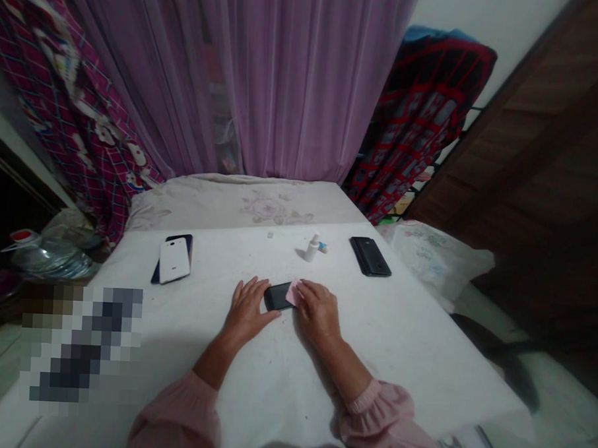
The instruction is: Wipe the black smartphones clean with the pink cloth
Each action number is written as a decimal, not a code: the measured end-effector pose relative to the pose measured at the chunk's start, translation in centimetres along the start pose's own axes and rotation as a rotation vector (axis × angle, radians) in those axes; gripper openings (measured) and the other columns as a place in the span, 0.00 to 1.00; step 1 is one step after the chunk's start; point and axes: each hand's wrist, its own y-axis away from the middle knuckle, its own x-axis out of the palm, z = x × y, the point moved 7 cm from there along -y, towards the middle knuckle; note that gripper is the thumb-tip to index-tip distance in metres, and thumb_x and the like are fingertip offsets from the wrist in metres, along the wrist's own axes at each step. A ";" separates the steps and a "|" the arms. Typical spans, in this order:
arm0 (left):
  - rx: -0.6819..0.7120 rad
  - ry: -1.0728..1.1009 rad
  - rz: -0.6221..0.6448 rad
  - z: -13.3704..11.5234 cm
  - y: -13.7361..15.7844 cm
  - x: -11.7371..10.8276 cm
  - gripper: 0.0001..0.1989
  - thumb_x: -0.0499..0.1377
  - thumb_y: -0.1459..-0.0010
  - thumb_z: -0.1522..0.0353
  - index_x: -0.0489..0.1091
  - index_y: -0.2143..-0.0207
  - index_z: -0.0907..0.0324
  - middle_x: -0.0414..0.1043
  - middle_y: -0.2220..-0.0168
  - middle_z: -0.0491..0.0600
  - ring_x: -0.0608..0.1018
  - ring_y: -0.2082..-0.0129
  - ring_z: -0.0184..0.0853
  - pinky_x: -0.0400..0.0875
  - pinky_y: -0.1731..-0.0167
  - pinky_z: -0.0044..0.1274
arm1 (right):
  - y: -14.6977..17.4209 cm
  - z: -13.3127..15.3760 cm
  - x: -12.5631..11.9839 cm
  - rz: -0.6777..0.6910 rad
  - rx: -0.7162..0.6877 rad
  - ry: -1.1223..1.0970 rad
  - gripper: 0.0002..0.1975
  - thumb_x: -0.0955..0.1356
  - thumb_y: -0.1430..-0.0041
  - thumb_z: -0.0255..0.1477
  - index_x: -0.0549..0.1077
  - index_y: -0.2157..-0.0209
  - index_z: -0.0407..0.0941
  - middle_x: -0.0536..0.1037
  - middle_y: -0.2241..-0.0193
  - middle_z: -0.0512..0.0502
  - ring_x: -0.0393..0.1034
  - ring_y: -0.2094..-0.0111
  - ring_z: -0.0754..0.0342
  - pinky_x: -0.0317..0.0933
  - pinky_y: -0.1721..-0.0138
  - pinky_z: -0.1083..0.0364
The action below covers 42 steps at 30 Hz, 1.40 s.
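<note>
A black smartphone (277, 297) lies on the white table cover in front of me, its long side running left to right. My left hand (248, 307) grips its left end, with the thumb along the near edge and the fingers at the far edge. In my right hand (319, 312) a small pink cloth (292, 294) is pinched and pressed on the right part of the screen. The cloth and my fingers hide the phone's right end. Beyond the phone stands a small white spray bottle (311, 248).
A white phone (174, 261) rests on a dark one (155, 272) at the left. Stacked dark phones (371, 257) lie at the right. Beside the bottle is a small blue-and-white item (322, 247). A blurred patch (83, 343) covers something at the left front. Purple curtains (295, 85) hang behind the table.
</note>
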 end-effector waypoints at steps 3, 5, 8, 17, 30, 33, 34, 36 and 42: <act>-0.009 -0.007 0.011 0.0 0.0 0.1 0.29 0.64 0.47 0.61 0.63 0.44 0.57 0.66 0.41 0.54 0.62 0.36 0.46 0.46 0.36 0.43 | -0.5 -0.6 0.0 0.150 0.158 0.120 0.11 0.68 0.41 0.30 0.75 0.56 0.46 0.77 0.58 0.42 0.67 0.56 0.47 0.56 0.57 0.51; -0.012 -0.011 0.011 -0.1 0.0 0.1 0.28 0.64 0.47 0.61 0.63 0.44 0.56 0.66 0.40 0.53 0.62 0.36 0.46 0.46 0.36 0.43 | -0.7 -0.4 -0.1 0.222 0.207 0.156 0.08 0.68 0.41 0.30 0.76 0.60 0.46 0.77 0.60 0.43 0.67 0.56 0.47 0.54 0.58 0.52; -0.006 -0.016 -0.002 -0.1 0.0 0.0 0.28 0.64 0.47 0.61 0.64 0.45 0.56 0.67 0.41 0.53 0.62 0.37 0.46 0.47 0.36 0.43 | -1.1 0.0 -0.3 0.277 0.231 0.177 0.06 0.66 0.39 0.29 0.75 0.62 0.45 0.77 0.61 0.43 0.68 0.57 0.48 0.53 0.59 0.53; 0.008 -0.010 -0.015 0.0 0.1 0.2 0.29 0.63 0.46 0.60 0.63 0.44 0.56 0.67 0.41 0.53 0.62 0.37 0.45 0.46 0.36 0.43 | -2.0 0.5 0.3 0.288 0.349 -0.189 0.09 0.61 0.35 0.31 0.69 0.58 0.44 0.77 0.71 0.49 0.71 0.70 0.54 0.56 0.69 0.58; 0.017 0.002 -0.003 0.1 0.2 0.3 0.29 0.64 0.47 0.60 0.63 0.44 0.57 0.66 0.40 0.54 0.61 0.36 0.45 0.45 0.36 0.43 | -2.0 -0.9 0.1 0.077 0.181 0.110 0.11 0.62 0.34 0.35 0.74 0.62 0.45 0.77 0.66 0.43 0.70 0.64 0.51 0.57 0.65 0.56; 0.014 -0.002 0.001 0.1 0.2 0.3 0.30 0.65 0.47 0.60 0.62 0.44 0.58 0.65 0.40 0.54 0.61 0.36 0.45 0.45 0.36 0.43 | -1.7 -1.5 0.2 0.018 0.222 -0.069 0.10 0.61 0.36 0.30 0.74 0.60 0.45 0.78 0.65 0.45 0.71 0.64 0.52 0.59 0.63 0.57; 0.014 -0.006 0.004 0.1 0.2 0.3 0.30 0.65 0.47 0.60 0.62 0.44 0.58 0.65 0.40 0.55 0.61 0.36 0.45 0.45 0.36 0.43 | -1.7 -1.6 0.2 0.004 0.244 -0.138 0.10 0.61 0.37 0.29 0.73 0.59 0.45 0.78 0.64 0.46 0.71 0.65 0.53 0.60 0.63 0.57; 0.016 -0.012 0.005 0.1 0.2 0.3 0.30 0.65 0.47 0.60 0.62 0.43 0.58 0.65 0.40 0.55 0.61 0.36 0.45 0.45 0.36 0.43 | -1.8 -1.4 0.4 -0.004 0.258 -0.218 0.11 0.61 0.38 0.28 0.72 0.57 0.44 0.78 0.62 0.47 0.71 0.66 0.54 0.60 0.64 0.58; 0.023 -0.006 -0.017 0.2 0.3 0.4 0.29 0.63 0.46 0.59 0.62 0.43 0.57 0.66 0.40 0.54 0.61 0.36 0.45 0.46 0.36 0.43 | -2.1 0.0 0.3 0.042 0.065 0.004 0.09 0.65 0.37 0.30 0.79 0.64 0.48 0.79 0.65 0.46 0.68 0.62 0.50 0.57 0.61 0.55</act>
